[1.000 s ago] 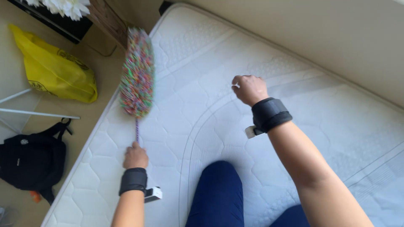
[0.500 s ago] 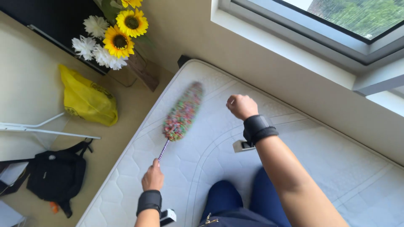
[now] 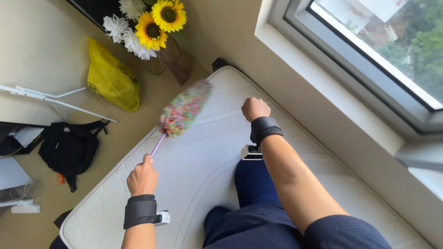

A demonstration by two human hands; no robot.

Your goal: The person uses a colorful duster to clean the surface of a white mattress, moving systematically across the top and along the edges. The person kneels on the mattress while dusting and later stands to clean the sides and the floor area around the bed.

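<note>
A person kneeling on a bare white quilted mattress (image 3: 203, 170) holds a multicoloured fluffy duster (image 3: 183, 109) in the left hand (image 3: 142, 175), the fingers curled shut around the end of its thin pink handle. From those fingers the duster runs up and away to the right, its long axis slanting toward the mattress's far corner, where the blurred head hangs just above the fabric; whether it touches cannot be told. The right hand (image 3: 255, 109) is closed in an empty-looking fist beyond the duster head's right side, apart from it, so the left hand alone carries the tool. Both wrists wear black bands. Left of the fingers, off the mattress, the floor holds a yellow bag (image 3: 112, 81), a black backpack (image 3: 68, 146) and a vase of sunflowers (image 3: 159, 23). A window (image 3: 378, 50) runs along the wall on the right.
</note>
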